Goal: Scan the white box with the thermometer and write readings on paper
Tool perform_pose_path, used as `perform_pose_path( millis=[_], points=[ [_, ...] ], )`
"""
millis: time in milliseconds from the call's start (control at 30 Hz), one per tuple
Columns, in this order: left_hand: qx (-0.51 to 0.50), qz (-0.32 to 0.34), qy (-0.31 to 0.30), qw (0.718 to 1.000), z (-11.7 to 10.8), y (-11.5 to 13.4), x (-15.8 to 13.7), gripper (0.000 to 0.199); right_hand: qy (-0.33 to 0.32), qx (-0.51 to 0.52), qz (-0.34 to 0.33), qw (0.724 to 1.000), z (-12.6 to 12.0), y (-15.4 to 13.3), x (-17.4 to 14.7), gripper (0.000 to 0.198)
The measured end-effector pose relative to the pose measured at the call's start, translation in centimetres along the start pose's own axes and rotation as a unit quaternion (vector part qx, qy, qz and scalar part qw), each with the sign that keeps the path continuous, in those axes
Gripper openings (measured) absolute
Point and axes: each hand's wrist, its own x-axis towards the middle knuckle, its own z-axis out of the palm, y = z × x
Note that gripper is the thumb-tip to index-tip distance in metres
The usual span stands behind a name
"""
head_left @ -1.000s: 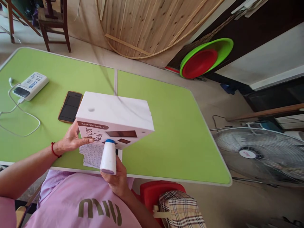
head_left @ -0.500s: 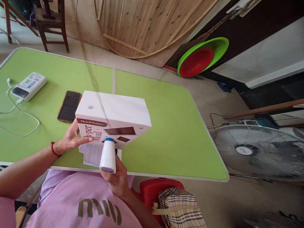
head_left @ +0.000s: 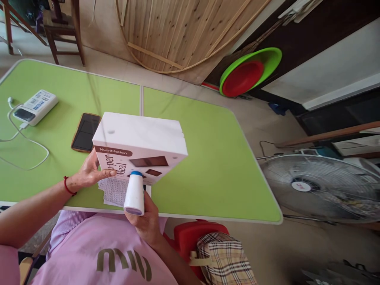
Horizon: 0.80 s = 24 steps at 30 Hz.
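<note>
- Just ahead of the right hand (head_left: pixel 148 221) and a little to its left, I see the white tapered plastic device with a blue collar (head_left: pixel 135 194). From my seat the hand looks wrapped around it from below and the right; most of the hold is hidden behind the white body.
- Along its long axis, the device runs away from that grip, blue end farthest, pale purple end facing back toward the wearer. The right hand is the nearer one to it.
- Beyond the blue end, I have the white rectangular cardboard box with brown print (head_left: pixel 142 132). The blue end overlaps its printed front in my view; I can't tell whether they touch.
- Off the far left of the device, the left hand (head_left: pixel 89 171) is clamped on the box's left end, thumb across the printed front, other fingers mostly out of my sight. From there the box stretches rightward, its long axis crossing the device's line.
- Below the box's front edge and left of the right-hand grip, I see the white paper sheet covered in small writing (head_left: pixel 114 192), lying on the light green table with a pale rim (head_left: pixel 213 170).
- Past the left hand's fingers lies the dark-screened phone with an orange-brown edge (head_left: pixel 86 132), near the box's left side.
</note>
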Motion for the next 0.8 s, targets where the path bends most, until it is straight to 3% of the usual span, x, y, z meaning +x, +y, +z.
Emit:
perform_pose_path(
  millis=[200,367,600,800],
  points=[
    [-0.011,-0.01,0.008,1.0,0.1,-0.2,0.1,0.043,0.003,0.028,0.007,1.0,0.0,0.1,0.0,0.048],
    [-0.079,-0.042,-0.022,0.996,0.2,-0.3,0.3,0.049,-0.011,0.028,0.001,1.0,-0.3,0.5,-0.1,0.053],
    [-0.165,-0.107,-0.061,0.979,0.3,-0.4,0.5,0.035,0.026,0.022,-0.029,0.999,-0.9,2.6,-0.7,0.062],
    [-0.176,-0.119,-0.077,0.974,0.2,-0.9,0.6,0.034,0.022,0.018,-0.04,0.999,-1.3,3.1,-0.9,0.063]
  ],
)
